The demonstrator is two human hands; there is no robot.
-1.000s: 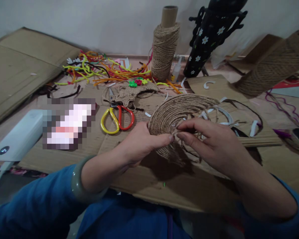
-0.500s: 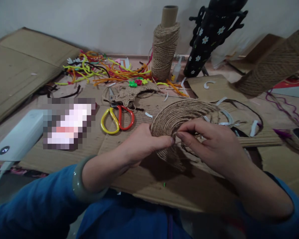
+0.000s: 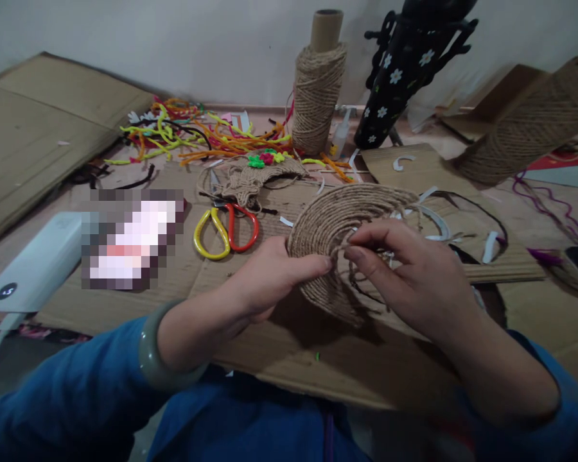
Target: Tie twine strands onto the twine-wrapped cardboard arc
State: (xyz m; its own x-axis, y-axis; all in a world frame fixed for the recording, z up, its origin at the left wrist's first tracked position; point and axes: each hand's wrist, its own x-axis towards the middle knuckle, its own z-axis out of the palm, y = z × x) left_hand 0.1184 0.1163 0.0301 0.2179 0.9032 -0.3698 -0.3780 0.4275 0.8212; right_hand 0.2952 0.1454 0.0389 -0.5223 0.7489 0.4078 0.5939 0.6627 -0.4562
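Note:
A crescent-shaped piece covered in rows of jute twine (image 3: 313, 224) is held up above the cardboard. My left hand (image 3: 279, 273) grips its left side, thumb pressed on the front, the other fingers hidden behind. At the inner curve, my right hand (image 3: 404, 269) pinches a short length of jute cord (image 3: 345, 245) between thumb and forefinger. Left of the piece lie scissors (image 3: 226, 231) with one yellow and one red handle. Just behind them rests a smaller jute piece (image 3: 248, 183) with green, pink and yellow decorations (image 3: 270, 158).
A jute spool (image 3: 319, 96) stands at the back beside a small glue bottle (image 3: 340, 136) and a black flowered vase (image 3: 395, 77). Another jute spool (image 3: 534, 122) leans at right. Colourful cords (image 3: 212, 138), a blurred-out phone (image 3: 132, 244) and a white power bank (image 3: 38, 260) are at left.
My right hand has moved slightly up and right from my left thumb, drawing the cord out so more of it shows. The crescent piece has tilted slightly.

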